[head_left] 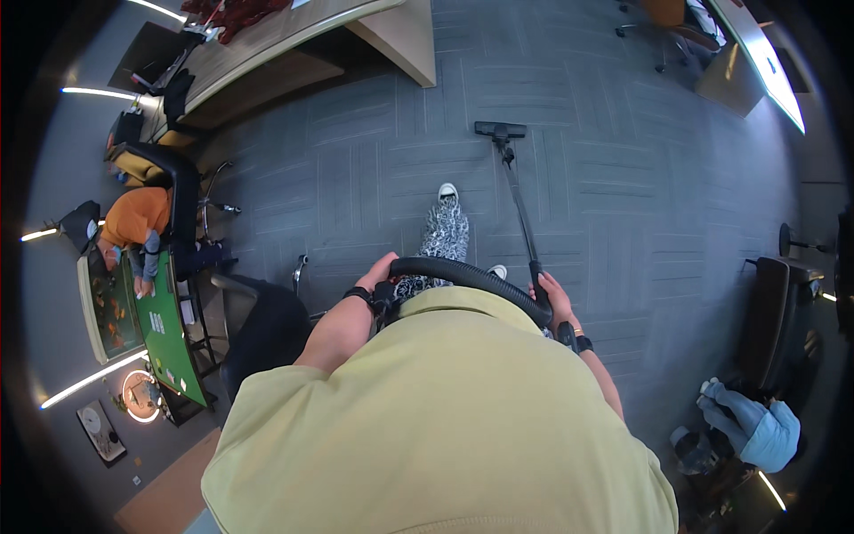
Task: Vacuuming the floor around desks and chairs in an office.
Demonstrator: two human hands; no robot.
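Note:
My left hand (377,272) grips the black ribbed hose (463,276) of a vacuum cleaner, which arcs across in front of my yellow-green shirt. My right hand (552,295) is closed around the handle end of the black wand (520,209). The wand runs away from me down to the flat floor nozzle (499,130), which rests on the grey carpet tiles (623,196). One leg in patterned trousers with a white shoe (447,191) steps forward just left of the wand.
A person in an orange top (135,222) sits at a green table (169,334) on the left, in a black chair. A wooden desk (294,44) stands at the back left. A black chair (776,320) and a blue bundle (756,427) are on the right.

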